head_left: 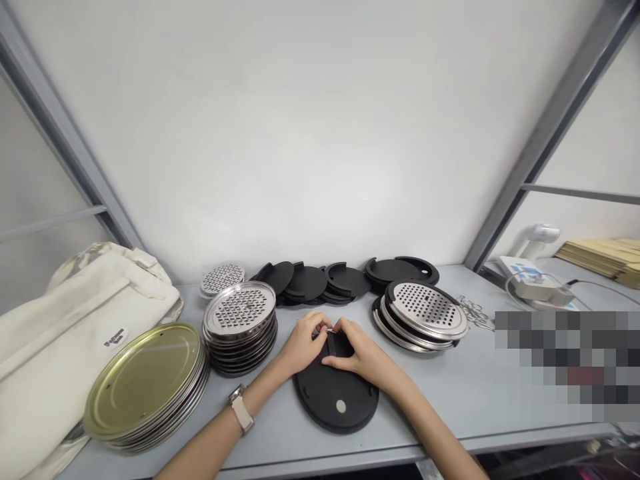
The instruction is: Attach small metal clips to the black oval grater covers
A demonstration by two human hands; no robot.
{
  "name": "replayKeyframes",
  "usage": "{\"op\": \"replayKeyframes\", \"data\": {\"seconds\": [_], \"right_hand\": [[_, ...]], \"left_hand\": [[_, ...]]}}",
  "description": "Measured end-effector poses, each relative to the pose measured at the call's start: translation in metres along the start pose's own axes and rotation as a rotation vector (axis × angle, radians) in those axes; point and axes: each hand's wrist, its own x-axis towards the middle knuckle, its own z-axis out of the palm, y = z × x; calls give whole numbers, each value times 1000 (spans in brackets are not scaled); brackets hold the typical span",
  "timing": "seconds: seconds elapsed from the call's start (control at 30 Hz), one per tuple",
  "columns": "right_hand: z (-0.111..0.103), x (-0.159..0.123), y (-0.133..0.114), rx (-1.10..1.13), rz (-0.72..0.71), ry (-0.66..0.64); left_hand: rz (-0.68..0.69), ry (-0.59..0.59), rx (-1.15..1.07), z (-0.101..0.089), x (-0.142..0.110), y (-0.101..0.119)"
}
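Note:
A black plastic base (327,390) with a pale round dot lies on the table in front of me, its rounded end towards me. My left hand (305,341) is closed at its far end, fingertips pinched together. From the other side my right hand (364,357) curls over the same end, thumb pressed on the black surface. Between the fingertips shows a small metal piece (330,329), thin and shiny; its exact shape is hidden. Left of my hands stands a stack of round grater discs (240,310). To the right, perforated discs (430,310) sit in black holders.
Gold-coloured round lids (145,380) are stacked at the left, beside a cream canvas bag (60,347). Black holders (307,283) line the wall. Metal wire clips (475,313) lie at the right, near a white box (525,277) with a cable.

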Motion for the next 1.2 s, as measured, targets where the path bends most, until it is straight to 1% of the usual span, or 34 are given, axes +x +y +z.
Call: {"op": "replayKeyframes", "data": {"seconds": [0.57,1.2], "right_hand": [[2,1,2,-4,-38,-16],[0,2,1,-2,-20,-31]], "left_hand": [[2,10,-51,1,0,0],[8,19,-42,2,-1,-2]]}}
